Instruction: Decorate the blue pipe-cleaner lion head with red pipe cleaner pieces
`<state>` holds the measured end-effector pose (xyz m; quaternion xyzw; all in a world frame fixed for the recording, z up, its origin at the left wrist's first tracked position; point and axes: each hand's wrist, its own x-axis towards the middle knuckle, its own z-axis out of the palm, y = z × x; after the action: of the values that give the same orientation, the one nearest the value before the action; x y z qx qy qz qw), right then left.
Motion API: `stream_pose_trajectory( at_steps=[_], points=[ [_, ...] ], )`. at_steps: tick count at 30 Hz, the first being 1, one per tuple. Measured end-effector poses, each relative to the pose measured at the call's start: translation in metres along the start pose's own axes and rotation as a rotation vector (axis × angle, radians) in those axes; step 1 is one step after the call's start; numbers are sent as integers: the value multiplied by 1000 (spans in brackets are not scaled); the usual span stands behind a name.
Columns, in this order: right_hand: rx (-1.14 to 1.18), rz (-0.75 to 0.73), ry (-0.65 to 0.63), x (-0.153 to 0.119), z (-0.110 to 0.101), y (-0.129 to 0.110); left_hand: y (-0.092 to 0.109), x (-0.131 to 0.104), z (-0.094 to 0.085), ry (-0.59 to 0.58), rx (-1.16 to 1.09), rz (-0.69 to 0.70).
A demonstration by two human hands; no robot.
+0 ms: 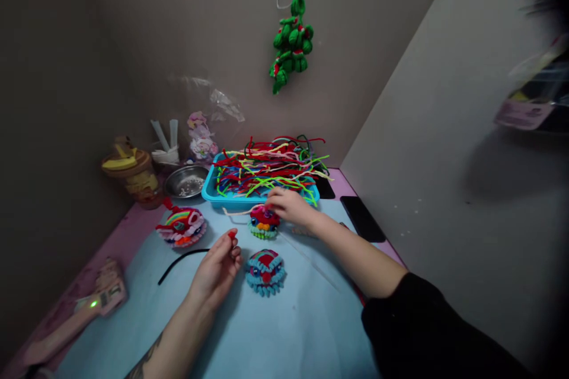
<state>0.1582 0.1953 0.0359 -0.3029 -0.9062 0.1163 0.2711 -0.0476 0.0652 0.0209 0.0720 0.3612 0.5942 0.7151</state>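
My left hand (219, 262) is raised over the blue mat, fingers curled, with a small red piece (232, 235) pinched at the tips. A black pipe cleaner (181, 260) runs up to its wrist side; whether the hand touches it cannot be told. My right hand (291, 208) reaches forward with bent fingers at the top of a fuzzy lion-head figure (263, 226), red above with orange and green below. What its fingertips grip is hidden. Nearer me, a blue-and-red fuzzy head (265, 272) rests on the mat. A red-and-pink head (182, 226) with a rainbow band sits left.
A blue tray (231, 201) heaped with coloured pipe cleaners (275, 169) stands at the back. Left of it are a metal bowl (185, 182) and a brown pot (137, 180). A pink glue gun (104, 293) lies left, a black phone (362, 219) right. Green ornaments (291, 41) hang above.
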Motion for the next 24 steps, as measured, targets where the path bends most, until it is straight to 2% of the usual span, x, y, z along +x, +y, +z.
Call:
stream_pose_trajectory(
  at_steps=[2, 3, 5, 7, 8, 9, 12, 13, 16, 19, 23, 24],
  points=[
    [187, 116, 206, 6, -13, 11, -1, 0, 0, -6, -3, -1],
    [289, 222, 323, 11, -23, 18, -2, -1, -1, -12, -4, -5],
    [554, 461, 458, 24, -44, 30, -3, -2, -1, -21, -7, -17],
    [851, 635, 434, 38, -65, 41, -3, -3, -1, -22, -11, -26],
    [966, 653, 410, 45, -75, 44, -2, -3, 0, -19, -13, -29],
    [1068, 615, 428, 51, -83, 47, -2, -4, 0, -17, -16, -28],
    [1272, 457, 611, 66, -96, 49, 2, -5, 1, -8, -22, -6],
    [1300, 480, 608, 69, -96, 49, 3, -5, 2, -6, -25, 4],
    [1357, 598, 491, 74, -90, 45, 5, -6, 3, 9, -44, 13],
    [1483, 415, 624, 77, -86, 40, 5, -7, 3, 9, -62, 3],
    [1479, 384, 583, 80, -95, 38, 5, -7, 2, 2, -81, 1],
    [1486, 332, 650, 81, -99, 39, 5, -7, 2, 7, -85, 0]
  ],
)
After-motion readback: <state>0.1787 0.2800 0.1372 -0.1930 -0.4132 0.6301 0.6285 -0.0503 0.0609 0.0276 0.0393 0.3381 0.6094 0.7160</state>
